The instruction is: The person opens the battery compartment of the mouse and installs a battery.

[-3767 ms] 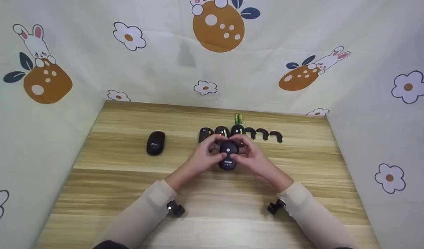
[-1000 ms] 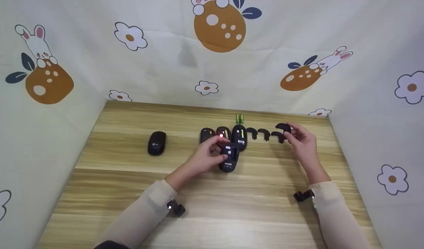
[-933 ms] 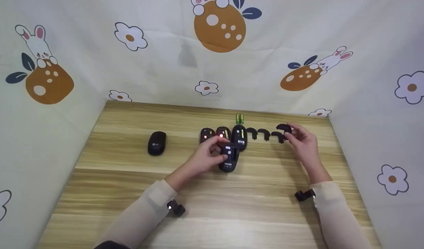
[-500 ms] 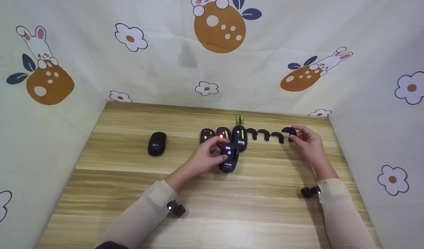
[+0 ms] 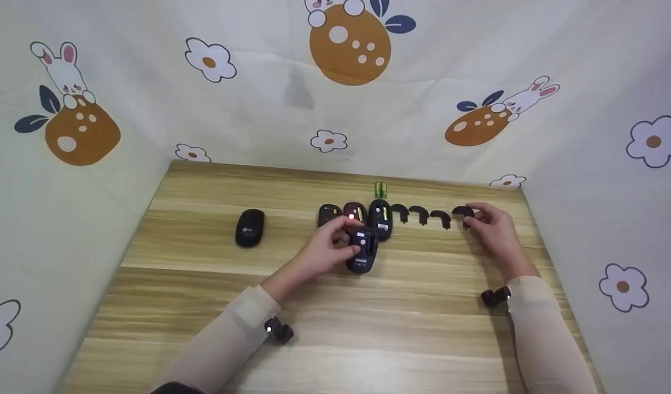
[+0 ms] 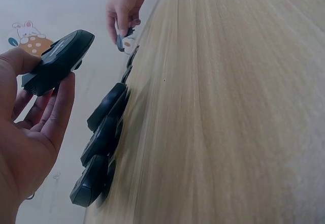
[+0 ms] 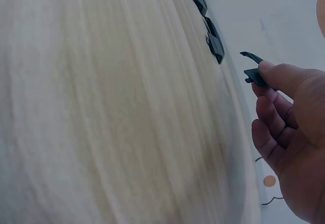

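Note:
My left hand (image 5: 330, 245) holds a black computer mouse (image 5: 361, 257) underside up, its battery slot bare. In the left wrist view that mouse (image 6: 61, 61) is tilted above the table between thumb and fingers. My right hand (image 5: 494, 227) pinches a dark curved battery cover (image 5: 463, 211) at the right end of a row of similar covers (image 5: 420, 213). The right wrist view shows the held cover (image 7: 256, 74) between thumb and fingertips, apart from the covers lying on the table. Behind the left hand lie several upturned mice (image 5: 380, 221) with green batteries in their slots, two partly hidden.
Two green batteries (image 5: 380, 190) stand side by side behind the mice. A black mouse (image 5: 250, 227) lies right side up on the left of the wooden table (image 5: 313, 339). Patterned cloth walls (image 5: 258, 109) border the table's back and sides.
The cover has come off the mouse that both hands held. My right hand has carried it rightward, past the row of covers, and lowered it. The left hand keeps its hold in place.

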A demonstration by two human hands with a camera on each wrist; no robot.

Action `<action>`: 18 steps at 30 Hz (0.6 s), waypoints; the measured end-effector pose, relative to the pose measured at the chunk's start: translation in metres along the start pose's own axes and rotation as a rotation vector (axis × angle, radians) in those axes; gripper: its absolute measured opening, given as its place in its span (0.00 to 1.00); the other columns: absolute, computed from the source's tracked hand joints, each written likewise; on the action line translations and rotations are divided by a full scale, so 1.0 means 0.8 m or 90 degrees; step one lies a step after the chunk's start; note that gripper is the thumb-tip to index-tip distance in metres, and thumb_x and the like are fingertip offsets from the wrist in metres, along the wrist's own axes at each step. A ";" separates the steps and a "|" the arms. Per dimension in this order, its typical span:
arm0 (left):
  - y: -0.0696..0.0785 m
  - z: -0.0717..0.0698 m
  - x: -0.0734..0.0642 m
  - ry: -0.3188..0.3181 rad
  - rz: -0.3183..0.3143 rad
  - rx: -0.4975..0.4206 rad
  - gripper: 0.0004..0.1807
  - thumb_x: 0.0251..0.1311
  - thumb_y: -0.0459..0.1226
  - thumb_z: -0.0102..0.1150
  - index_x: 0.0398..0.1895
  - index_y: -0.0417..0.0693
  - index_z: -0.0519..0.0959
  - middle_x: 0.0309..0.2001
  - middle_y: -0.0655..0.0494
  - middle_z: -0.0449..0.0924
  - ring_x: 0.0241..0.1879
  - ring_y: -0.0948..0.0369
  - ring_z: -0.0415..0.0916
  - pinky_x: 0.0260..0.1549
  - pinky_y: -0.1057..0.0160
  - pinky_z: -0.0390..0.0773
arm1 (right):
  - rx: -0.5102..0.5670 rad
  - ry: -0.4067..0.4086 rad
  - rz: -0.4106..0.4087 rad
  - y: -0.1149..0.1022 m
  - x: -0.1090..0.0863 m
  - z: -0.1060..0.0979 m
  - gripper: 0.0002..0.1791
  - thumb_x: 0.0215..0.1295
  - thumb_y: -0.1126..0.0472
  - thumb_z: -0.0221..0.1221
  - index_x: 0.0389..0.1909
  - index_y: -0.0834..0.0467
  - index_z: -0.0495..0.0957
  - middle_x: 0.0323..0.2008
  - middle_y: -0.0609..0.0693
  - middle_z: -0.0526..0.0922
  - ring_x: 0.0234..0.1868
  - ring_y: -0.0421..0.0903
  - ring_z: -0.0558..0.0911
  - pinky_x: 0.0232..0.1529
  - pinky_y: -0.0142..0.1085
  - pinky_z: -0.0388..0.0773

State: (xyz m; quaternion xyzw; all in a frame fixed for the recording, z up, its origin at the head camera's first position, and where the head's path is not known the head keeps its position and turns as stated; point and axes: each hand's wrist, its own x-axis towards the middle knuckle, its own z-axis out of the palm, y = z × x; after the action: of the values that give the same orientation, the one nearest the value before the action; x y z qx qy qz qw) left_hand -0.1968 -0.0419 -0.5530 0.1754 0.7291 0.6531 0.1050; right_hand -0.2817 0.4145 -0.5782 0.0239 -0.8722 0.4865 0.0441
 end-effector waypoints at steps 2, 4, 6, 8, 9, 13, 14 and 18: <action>0.000 0.000 0.000 -0.001 -0.003 -0.005 0.27 0.64 0.25 0.72 0.65 0.48 0.81 0.55 0.48 0.83 0.53 0.43 0.83 0.55 0.53 0.88 | -0.001 -0.007 0.000 0.003 0.001 -0.001 0.21 0.73 0.70 0.70 0.64 0.71 0.83 0.41 0.68 0.87 0.32 0.35 0.80 0.32 0.23 0.76; 0.000 0.000 0.000 -0.001 -0.005 -0.006 0.27 0.64 0.25 0.72 0.66 0.48 0.81 0.55 0.48 0.83 0.53 0.43 0.83 0.55 0.54 0.88 | -0.010 -0.015 0.002 0.005 0.002 -0.002 0.21 0.73 0.70 0.70 0.64 0.71 0.83 0.41 0.68 0.87 0.33 0.35 0.81 0.32 0.23 0.77; 0.000 0.000 0.000 -0.002 -0.005 -0.006 0.27 0.64 0.25 0.72 0.65 0.47 0.81 0.55 0.48 0.83 0.53 0.43 0.83 0.55 0.54 0.88 | -0.024 -0.022 0.005 0.006 0.003 -0.003 0.21 0.73 0.70 0.71 0.64 0.70 0.83 0.40 0.67 0.88 0.33 0.35 0.81 0.33 0.23 0.77; 0.001 0.000 0.000 -0.001 -0.005 -0.004 0.27 0.64 0.25 0.72 0.65 0.48 0.81 0.55 0.48 0.83 0.52 0.44 0.83 0.54 0.54 0.88 | -0.042 -0.029 0.006 0.007 0.003 -0.003 0.21 0.73 0.69 0.71 0.64 0.69 0.83 0.39 0.64 0.88 0.33 0.35 0.81 0.33 0.23 0.77; 0.000 0.000 0.000 -0.001 -0.004 -0.004 0.27 0.64 0.25 0.72 0.65 0.48 0.81 0.55 0.48 0.83 0.52 0.44 0.83 0.54 0.54 0.88 | -0.051 -0.031 0.006 0.008 0.003 -0.003 0.21 0.74 0.68 0.71 0.64 0.69 0.83 0.39 0.62 0.88 0.33 0.36 0.81 0.33 0.23 0.77; 0.000 0.000 0.000 -0.001 -0.003 -0.002 0.27 0.64 0.25 0.72 0.65 0.49 0.81 0.56 0.49 0.83 0.52 0.45 0.83 0.54 0.54 0.88 | -0.087 -0.035 0.000 0.011 0.005 -0.003 0.20 0.74 0.67 0.71 0.64 0.67 0.84 0.37 0.57 0.87 0.34 0.37 0.80 0.33 0.24 0.76; 0.000 0.000 0.000 -0.001 -0.003 -0.002 0.27 0.64 0.25 0.72 0.65 0.49 0.81 0.56 0.49 0.83 0.52 0.46 0.83 0.55 0.54 0.88 | -0.097 -0.036 -0.004 0.012 0.006 -0.003 0.20 0.74 0.66 0.71 0.64 0.67 0.84 0.37 0.57 0.87 0.34 0.38 0.80 0.34 0.24 0.76; -0.002 -0.001 0.000 -0.005 0.007 0.000 0.27 0.64 0.25 0.72 0.66 0.49 0.81 0.56 0.49 0.82 0.52 0.46 0.83 0.56 0.53 0.87 | -0.125 -0.037 -0.012 0.016 0.008 -0.004 0.20 0.74 0.65 0.71 0.64 0.67 0.84 0.40 0.59 0.86 0.35 0.37 0.81 0.37 0.23 0.76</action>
State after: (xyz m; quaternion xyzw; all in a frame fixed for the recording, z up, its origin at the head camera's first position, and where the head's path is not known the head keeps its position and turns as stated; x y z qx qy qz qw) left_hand -0.1975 -0.0424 -0.5545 0.1822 0.7276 0.6532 0.1040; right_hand -0.2887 0.4236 -0.5869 0.0416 -0.9163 0.3976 0.0257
